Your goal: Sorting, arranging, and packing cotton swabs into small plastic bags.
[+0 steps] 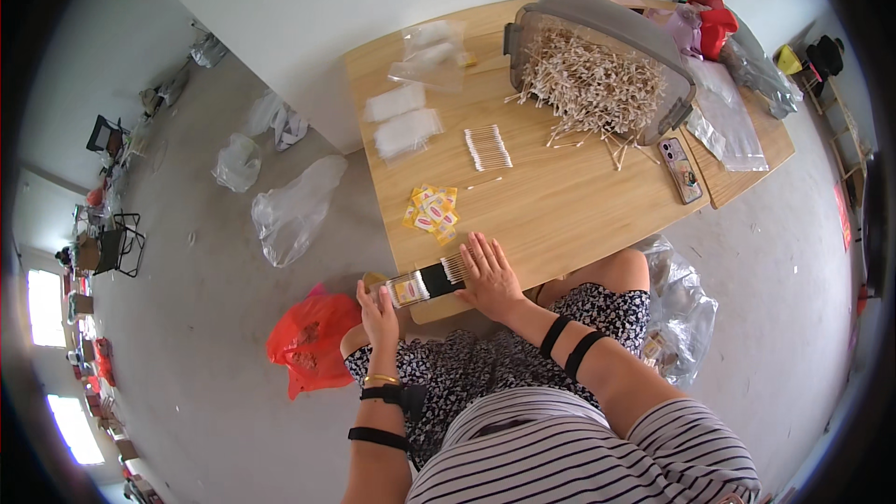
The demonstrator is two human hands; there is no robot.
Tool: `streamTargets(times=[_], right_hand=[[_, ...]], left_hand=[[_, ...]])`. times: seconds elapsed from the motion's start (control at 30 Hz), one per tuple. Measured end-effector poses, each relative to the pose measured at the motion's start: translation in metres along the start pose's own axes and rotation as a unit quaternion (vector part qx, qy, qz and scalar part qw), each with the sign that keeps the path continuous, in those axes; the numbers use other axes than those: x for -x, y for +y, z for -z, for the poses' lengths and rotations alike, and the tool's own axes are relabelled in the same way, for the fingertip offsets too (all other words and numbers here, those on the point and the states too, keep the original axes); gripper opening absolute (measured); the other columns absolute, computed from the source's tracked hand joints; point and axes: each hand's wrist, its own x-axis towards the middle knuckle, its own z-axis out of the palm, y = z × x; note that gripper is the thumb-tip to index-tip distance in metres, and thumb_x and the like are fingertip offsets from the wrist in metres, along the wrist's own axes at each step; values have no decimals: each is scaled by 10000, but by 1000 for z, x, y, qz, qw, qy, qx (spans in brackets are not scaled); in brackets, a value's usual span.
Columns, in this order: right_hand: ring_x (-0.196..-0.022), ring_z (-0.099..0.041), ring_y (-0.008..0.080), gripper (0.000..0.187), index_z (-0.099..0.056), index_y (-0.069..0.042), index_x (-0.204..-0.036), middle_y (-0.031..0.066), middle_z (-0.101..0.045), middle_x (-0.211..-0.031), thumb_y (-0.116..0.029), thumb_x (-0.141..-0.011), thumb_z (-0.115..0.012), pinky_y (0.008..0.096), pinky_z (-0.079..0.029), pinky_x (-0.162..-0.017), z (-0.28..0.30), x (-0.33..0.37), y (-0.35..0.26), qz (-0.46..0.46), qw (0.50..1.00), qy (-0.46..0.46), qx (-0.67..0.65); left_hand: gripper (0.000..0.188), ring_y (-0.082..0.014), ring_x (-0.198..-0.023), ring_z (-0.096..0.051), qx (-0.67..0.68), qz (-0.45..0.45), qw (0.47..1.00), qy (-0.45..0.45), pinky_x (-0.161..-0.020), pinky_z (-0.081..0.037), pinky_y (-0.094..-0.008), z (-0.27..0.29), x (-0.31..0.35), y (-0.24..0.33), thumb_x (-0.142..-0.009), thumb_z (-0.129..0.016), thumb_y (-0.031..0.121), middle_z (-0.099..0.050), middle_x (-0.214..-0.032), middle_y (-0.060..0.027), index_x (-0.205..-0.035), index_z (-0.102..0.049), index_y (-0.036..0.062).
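Head view: the right hand (489, 278) is laid flat over swabs (453, 268) on one black strip (435, 280) at the counter's (569, 196) near edge; whether the left hand (378, 315) is clamped on one packet (408, 289) cannot be told. Swabs could be scattered by uneven pressure. Beyond are seen one card pile (432, 212), two bag stacks (408, 133), one swab row (488, 147), one tipped bin (597, 7), one phone (680, 171).

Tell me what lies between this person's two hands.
In the head view, between the left hand and right hand lies a narrow black holder: cotton swabs beside the right, a bare black stretch, then a yellow packet toward the left.
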Motion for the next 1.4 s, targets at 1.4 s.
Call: streamTargets(times=[1.4], right_hand=[[-1541, -142, 295, 1044, -292, 35, -1538, 179, -220, -1640, -732, -861, -503, 459, -89, -1249, -17, -31, -69, 25, 996, -5, 80]], left_hand=[[466, -365, -782, -651, 132, 27, 990, 38, -729, -499, -424, -43, -23, -27, -1061, -454, 337, -669, -859, -253, -972, -654, -75]])
